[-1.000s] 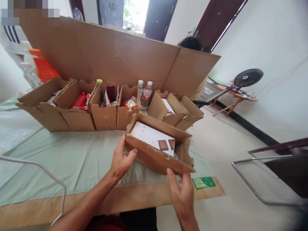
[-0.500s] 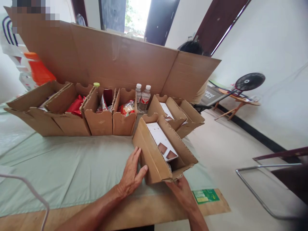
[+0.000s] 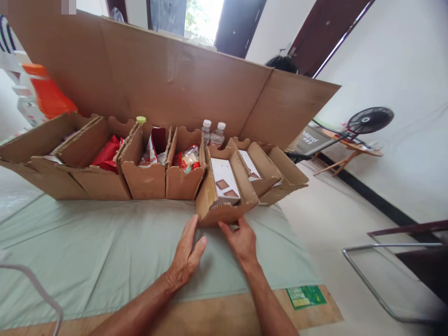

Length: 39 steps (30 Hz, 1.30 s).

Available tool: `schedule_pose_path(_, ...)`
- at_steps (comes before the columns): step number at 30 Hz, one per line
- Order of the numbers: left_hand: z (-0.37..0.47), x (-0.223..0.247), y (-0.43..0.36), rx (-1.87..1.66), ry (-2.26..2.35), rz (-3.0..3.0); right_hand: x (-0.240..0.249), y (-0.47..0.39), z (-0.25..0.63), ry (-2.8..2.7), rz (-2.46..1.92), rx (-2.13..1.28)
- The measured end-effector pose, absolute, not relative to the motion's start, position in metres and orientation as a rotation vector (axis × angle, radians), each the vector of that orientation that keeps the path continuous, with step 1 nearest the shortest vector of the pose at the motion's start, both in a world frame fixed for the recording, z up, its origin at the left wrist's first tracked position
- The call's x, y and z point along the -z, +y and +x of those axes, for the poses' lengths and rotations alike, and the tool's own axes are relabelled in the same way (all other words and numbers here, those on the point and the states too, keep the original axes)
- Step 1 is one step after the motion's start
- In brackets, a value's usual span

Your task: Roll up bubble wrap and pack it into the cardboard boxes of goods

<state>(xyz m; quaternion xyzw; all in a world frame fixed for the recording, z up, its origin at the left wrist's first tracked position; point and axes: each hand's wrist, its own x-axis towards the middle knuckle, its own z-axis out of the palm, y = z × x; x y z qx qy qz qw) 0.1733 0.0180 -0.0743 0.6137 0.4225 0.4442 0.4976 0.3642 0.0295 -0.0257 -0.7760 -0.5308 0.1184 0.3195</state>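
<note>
An open cardboard box (image 3: 227, 214) with a white, brown-patterned carton (image 3: 224, 177) inside sits slightly askew in the row. My right hand (image 3: 243, 240) grips the lower front edge of this box, thumb against its front. At the box's near left corner is my left hand (image 3: 187, 249), fingers stretched and thumb apart, fingertips at the cardboard. Left of it stand boxes with snack packets (image 3: 189, 159), a red bag (image 3: 108, 154) and other packages. Another box with a white carton (image 3: 249, 164) stands on the right.
A tall cardboard panel (image 3: 189, 79) rises behind the row. Two clear bottles (image 3: 217, 135) and an orange bottle (image 3: 52, 93) stand near it. A cable (image 3: 38, 282) lies at the left, and a green label (image 3: 305, 297) is on the front edge. A person's head shows behind the panel.
The box has moved away from me and left into the gap in the row, turning straighter. Both hands have moved forward with it.
</note>
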Motion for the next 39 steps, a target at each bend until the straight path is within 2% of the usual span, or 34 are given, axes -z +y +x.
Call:
schedule_pose_path(6, 0.176, 0.077, 0.02, -1.055, 1.057, 1.47, 0.024, 0.097, 0.36, -1.27, -2.142, -0.253)
schedule_pose_path(12, 0.175, 0.078, 0.022, -1.015, 1.057, 1.478, 0.019, 0.08, 0.361, -1.275, -2.067, -0.277)
schedule_pose_path(19, 0.184, 0.073, 0.024, -1.173, 1.072, 1.294, -0.052, 0.088, 0.285, -1.647, -1.582, -0.325)
schedule_pose_path(25, 0.156, 0.05, 0.034, -1.38, 1.181, 1.178, -0.083, 0.127, 0.24, -1.941, -1.833, -0.161)
schedule_pose_path(30, 0.098, 0.035, 0.023, -1.659, 1.34, 1.027, -0.073, 0.067, 0.254, -1.957, -1.725, -0.135)
schedule_pose_path(34, 0.07, 0.036, 0.008, -1.649, 1.429, 1.029, -0.071, -0.017, 0.291, -2.006, -1.377, -0.119)
schedule_pose_path(36, 0.066, 0.037, 0.0, -1.599, 1.435, 1.084, -0.069, -0.054, 0.321, -1.883, -1.369, -0.065)
schedule_pose_path(39, 0.071, 0.04, -0.011, -1.533, 1.399, 1.226, -0.059, -0.099, 0.367, -1.406, -1.594, 0.055)
